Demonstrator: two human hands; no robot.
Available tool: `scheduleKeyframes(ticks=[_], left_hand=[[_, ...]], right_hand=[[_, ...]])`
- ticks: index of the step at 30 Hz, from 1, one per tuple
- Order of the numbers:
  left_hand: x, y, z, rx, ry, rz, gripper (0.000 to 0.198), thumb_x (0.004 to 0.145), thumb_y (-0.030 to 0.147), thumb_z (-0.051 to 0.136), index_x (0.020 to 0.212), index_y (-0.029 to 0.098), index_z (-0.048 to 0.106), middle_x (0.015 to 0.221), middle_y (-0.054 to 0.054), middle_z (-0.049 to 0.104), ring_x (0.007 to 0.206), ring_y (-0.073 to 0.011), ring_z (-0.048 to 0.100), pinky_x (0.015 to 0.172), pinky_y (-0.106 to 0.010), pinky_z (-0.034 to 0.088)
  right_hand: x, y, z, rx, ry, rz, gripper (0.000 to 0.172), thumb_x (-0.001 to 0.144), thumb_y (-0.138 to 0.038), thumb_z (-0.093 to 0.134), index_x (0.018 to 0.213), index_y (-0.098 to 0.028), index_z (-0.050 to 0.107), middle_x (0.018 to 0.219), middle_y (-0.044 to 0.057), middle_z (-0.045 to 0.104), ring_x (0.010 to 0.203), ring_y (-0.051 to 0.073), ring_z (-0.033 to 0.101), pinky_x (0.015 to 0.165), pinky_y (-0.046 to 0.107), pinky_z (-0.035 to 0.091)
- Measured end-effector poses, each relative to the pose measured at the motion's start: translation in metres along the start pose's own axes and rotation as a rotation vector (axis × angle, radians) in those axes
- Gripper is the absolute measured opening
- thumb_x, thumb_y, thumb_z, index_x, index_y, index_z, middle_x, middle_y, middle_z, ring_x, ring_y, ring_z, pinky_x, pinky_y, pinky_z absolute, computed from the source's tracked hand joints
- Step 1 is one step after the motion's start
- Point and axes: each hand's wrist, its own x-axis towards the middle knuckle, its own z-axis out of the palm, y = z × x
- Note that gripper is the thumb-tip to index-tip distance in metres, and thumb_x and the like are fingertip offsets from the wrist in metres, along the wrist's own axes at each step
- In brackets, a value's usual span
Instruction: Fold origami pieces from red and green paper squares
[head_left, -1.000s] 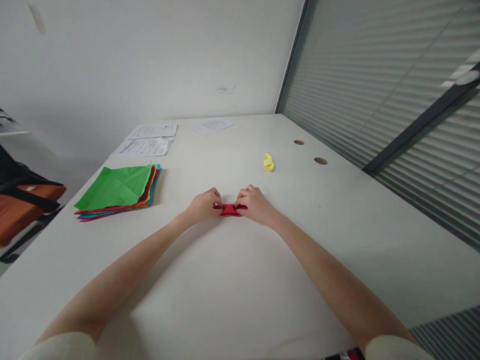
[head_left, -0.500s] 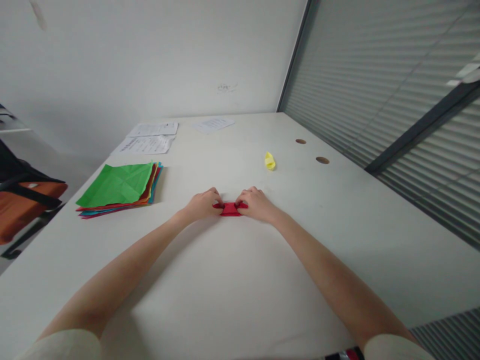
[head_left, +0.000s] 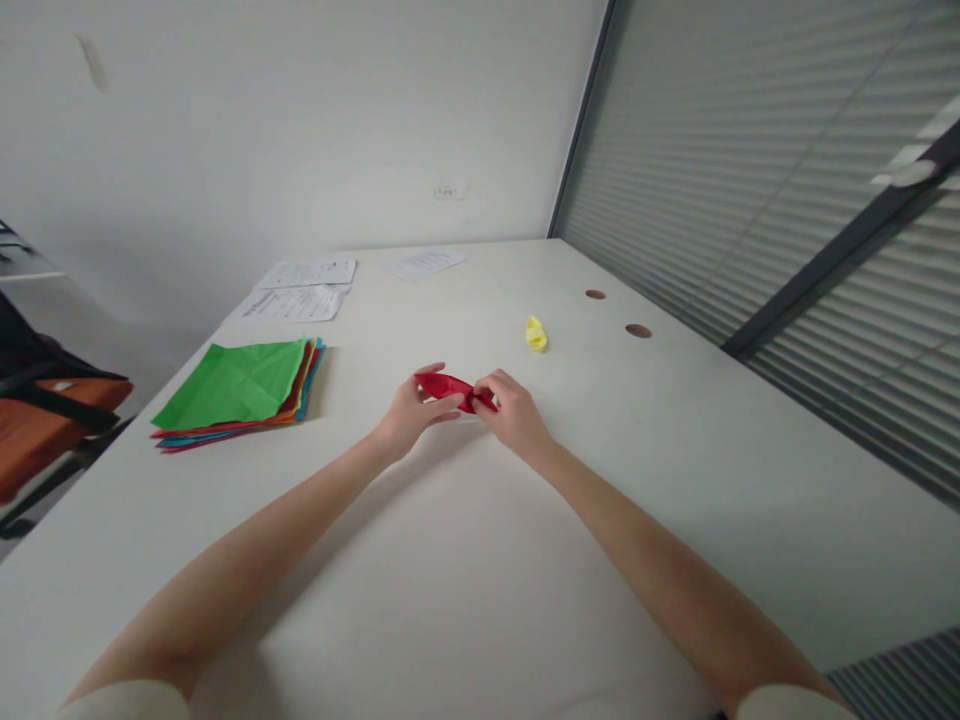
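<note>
Creased red paper [head_left: 450, 384], smooth matt tabletop [head_left: 465, 580]

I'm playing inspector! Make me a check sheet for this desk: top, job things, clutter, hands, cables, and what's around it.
Surface: white table, two holes toward far right
Job's things: red folded paper
Clutter: coloured sheets stacked left, green on top; yellow folded paper; printed sheets at back
Hands: left hand and right hand both hold red paper
Cables: nothing seen
Surroundings: wall behind, blinds right, orange chair left
</note>
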Motion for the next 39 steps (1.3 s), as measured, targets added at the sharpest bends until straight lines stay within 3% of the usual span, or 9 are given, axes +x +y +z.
scheduleKeyframes(ticks=[7, 13, 16, 18, 19, 24, 29, 39], left_hand=[[-0.004, -0.003, 0.004, 0.005, 0.059, 0.039, 0.059, 0.063, 0.024, 0.083, 0.114, 0.012, 0.053, 0.084, -0.005, 0.070, 0.079, -0.0158, 0.066, 0.085, -0.043, 0.056], [0.003, -0.010, -0.005, 0.187, 0.049, 0.095, 0.071, 0.065, 0.029, 0.080, 0.125, 0.019, 0.042, 0.083, -0.001, 0.067, 0.075, -0.0151, 0.066, 0.077, -0.040, 0.057], [0.010, -0.010, -0.013, 0.491, 0.057, 0.288, 0.042, 0.075, 0.032, 0.069, 0.110, 0.020, 0.051, 0.091, -0.003, 0.064, 0.076, -0.0128, 0.063, 0.071, -0.030, 0.055], [0.014, -0.010, -0.020, 0.745, -0.046, 0.364, 0.015, 0.078, 0.029, 0.060, 0.087, 0.017, 0.060, 0.092, -0.005, 0.063, 0.077, -0.0132, 0.062, 0.070, -0.027, 0.053], [0.016, -0.010, -0.023, 0.867, -0.111, 0.371, 0.011, 0.078, 0.026, 0.058, 0.079, 0.016, 0.062, 0.089, -0.005, 0.064, 0.077, -0.0136, 0.061, 0.071, -0.027, 0.052], [0.019, -0.016, -0.032, 1.206, -0.230, 0.263, 0.018, 0.075, 0.024, 0.055, 0.078, 0.019, 0.072, 0.081, -0.003, 0.069, 0.075, -0.0158, 0.062, 0.074, -0.027, 0.049], [0.017, -0.016, -0.031, 1.303, -0.215, 0.229, 0.020, 0.074, 0.025, 0.056, 0.080, 0.021, 0.074, 0.084, -0.003, 0.070, 0.075, -0.0168, 0.063, 0.070, -0.025, 0.048], [0.018, -0.017, -0.032, 1.393, -0.246, 0.236, 0.016, 0.076, 0.027, 0.059, 0.081, 0.022, 0.073, 0.099, -0.004, 0.066, 0.074, -0.0159, 0.063, 0.079, -0.029, 0.049]], right_hand=[[-0.004, -0.004, 0.003, 0.064, -0.040, 0.058, 0.008, 0.083, -0.015, 0.053, 0.086, -0.023, 0.052, 0.085, 0.001, 0.059, 0.078, 0.016, 0.057, 0.067, 0.026, 0.042], [0.001, 0.003, 0.001, 0.103, -0.123, 0.147, 0.007, 0.082, -0.015, 0.053, 0.085, -0.021, 0.057, 0.084, 0.002, 0.065, 0.076, 0.015, 0.060, 0.068, 0.026, 0.044], [0.002, 0.014, -0.001, 0.160, -0.189, 0.219, 0.006, 0.078, -0.014, 0.057, 0.081, -0.020, 0.059, 0.078, 0.000, 0.066, 0.071, 0.014, 0.060, 0.067, 0.025, 0.045], [0.002, 0.020, -0.003, 0.201, -0.246, 0.247, 0.006, 0.077, -0.013, 0.059, 0.079, -0.019, 0.060, 0.076, 0.000, 0.067, 0.070, 0.013, 0.060, 0.068, 0.026, 0.045], [0.002, 0.023, -0.003, 0.209, -0.275, 0.253, 0.007, 0.077, -0.012, 0.059, 0.079, -0.018, 0.061, 0.075, 0.000, 0.067, 0.070, 0.014, 0.060, 0.069, 0.026, 0.045], [-0.002, 0.026, -0.002, 0.098, -0.364, 0.203, 0.009, 0.075, -0.008, 0.063, 0.077, -0.016, 0.066, 0.079, 0.002, 0.064, 0.073, 0.014, 0.059, 0.073, 0.027, 0.045], [-0.004, 0.025, 0.000, -0.019, -0.353, 0.112, 0.007, 0.074, -0.009, 0.069, 0.075, -0.017, 0.069, 0.088, 0.003, 0.060, 0.081, 0.014, 0.059, 0.079, 0.028, 0.045], [-0.005, 0.022, 0.001, -0.201, -0.476, 0.114, 0.008, 0.080, -0.018, 0.067, 0.086, -0.020, 0.073, 0.099, 0.007, 0.066, 0.093, 0.021, 0.057, 0.087, 0.036, 0.042]])
